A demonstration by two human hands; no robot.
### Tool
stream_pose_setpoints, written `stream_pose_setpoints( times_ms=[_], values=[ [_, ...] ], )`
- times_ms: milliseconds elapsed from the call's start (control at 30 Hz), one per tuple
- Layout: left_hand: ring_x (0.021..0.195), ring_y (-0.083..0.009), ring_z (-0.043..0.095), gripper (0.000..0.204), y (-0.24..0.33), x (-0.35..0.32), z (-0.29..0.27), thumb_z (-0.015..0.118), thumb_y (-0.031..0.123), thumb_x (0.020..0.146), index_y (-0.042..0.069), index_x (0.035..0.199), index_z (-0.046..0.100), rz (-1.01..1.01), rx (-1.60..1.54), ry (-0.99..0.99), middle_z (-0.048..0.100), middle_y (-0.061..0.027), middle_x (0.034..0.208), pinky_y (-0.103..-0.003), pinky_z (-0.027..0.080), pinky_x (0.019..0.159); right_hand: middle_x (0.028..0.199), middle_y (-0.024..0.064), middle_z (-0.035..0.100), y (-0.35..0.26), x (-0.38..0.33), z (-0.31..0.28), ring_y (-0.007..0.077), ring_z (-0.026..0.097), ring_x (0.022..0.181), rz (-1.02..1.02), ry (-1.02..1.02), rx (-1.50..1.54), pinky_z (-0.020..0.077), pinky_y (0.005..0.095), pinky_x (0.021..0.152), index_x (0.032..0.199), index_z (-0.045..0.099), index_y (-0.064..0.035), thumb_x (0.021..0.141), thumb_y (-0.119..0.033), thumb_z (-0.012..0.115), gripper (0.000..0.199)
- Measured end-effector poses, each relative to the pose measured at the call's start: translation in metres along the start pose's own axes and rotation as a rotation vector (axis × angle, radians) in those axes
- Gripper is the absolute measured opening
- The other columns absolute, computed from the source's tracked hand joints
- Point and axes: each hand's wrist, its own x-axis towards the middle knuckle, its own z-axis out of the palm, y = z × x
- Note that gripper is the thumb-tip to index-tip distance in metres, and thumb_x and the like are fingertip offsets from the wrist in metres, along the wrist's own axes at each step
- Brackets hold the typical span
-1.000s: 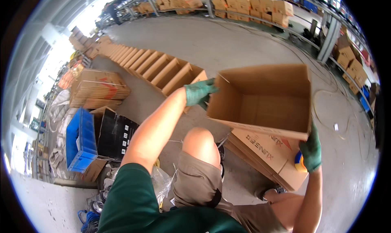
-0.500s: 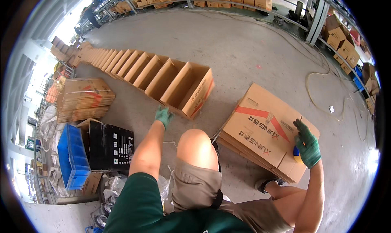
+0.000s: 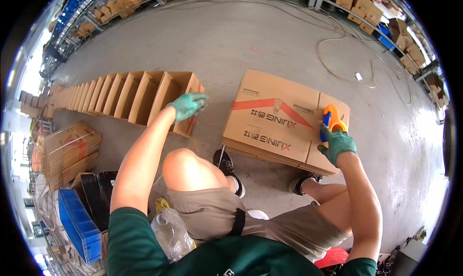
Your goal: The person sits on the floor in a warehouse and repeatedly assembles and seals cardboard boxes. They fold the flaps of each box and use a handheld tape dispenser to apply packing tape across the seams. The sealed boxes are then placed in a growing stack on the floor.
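Note:
My left hand (image 3: 187, 107), in a green glove, reaches over the near end of a long row of upright open cartons (image 3: 166, 90). Its fingers are stretched out and hold nothing; whether they touch the end carton's side I cannot tell. At the right, a stack of flattened cartons (image 3: 275, 95) with red stripes lies in front of me. My gloved right hand (image 3: 340, 144) grips a blue and orange tape dispenser (image 3: 333, 117) over the right end of this stack. Part of the dispenser is hidden behind the fingers.
Left of me are a strapped bundle of flat cartons (image 3: 72, 148), a blue plastic crate (image 3: 79, 227) and a black box (image 3: 99, 196). A clear plastic bag (image 3: 172, 232) lies by my leg. A pale hose (image 3: 333, 68) curls over the floor, and racks with cartons (image 3: 364, 8) stand beyond.
My view has swung to the right. My left hand has gone from low beside the end carton to over its end. My right hand has closed on the tape dispenser, which has turned.

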Motion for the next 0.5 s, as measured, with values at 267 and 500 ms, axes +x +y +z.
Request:
stream_pose_setpoints(
  times_ms=[267, 500],
  values=[
    [0.112, -0.0301, 0.066, 0.041, 0.016, 0.105, 0.105, 0.052, 0.013, 0.095, 0.005, 0.135, 0.057, -0.027, 0.482, 0.045, 0.067, -0.0211, 0.125, -0.040, 0.049, 0.100, 0.109, 0.0110, 0.073, 0.020, 0.042, 0.065, 0.0301, 0.068, 0.108, -0.018, -0.037, 0.010, 0.0473, 0.0417, 0.097, 0.134, 0.059, -0.0167, 0.093, -0.009, 0.055, 0.042],
    [0.110, -0.0302, 0.064, 0.039, 0.055, 0.083, 0.104, 0.062, 0.021, 0.095, 0.001, 0.128, 0.057, -0.176, 0.076, 0.157, 0.066, -0.0189, 0.122, -0.039, 0.051, 0.096, 0.107, 0.0097, 0.073, 0.033, 0.041, 0.077, 0.0303, 0.068, 0.105, -0.049, 0.025, 0.047, 0.0445, 0.0400, 0.098, 0.130, 0.062, -0.0182, 0.090, -0.010, 0.057, 0.041]
  ],
)
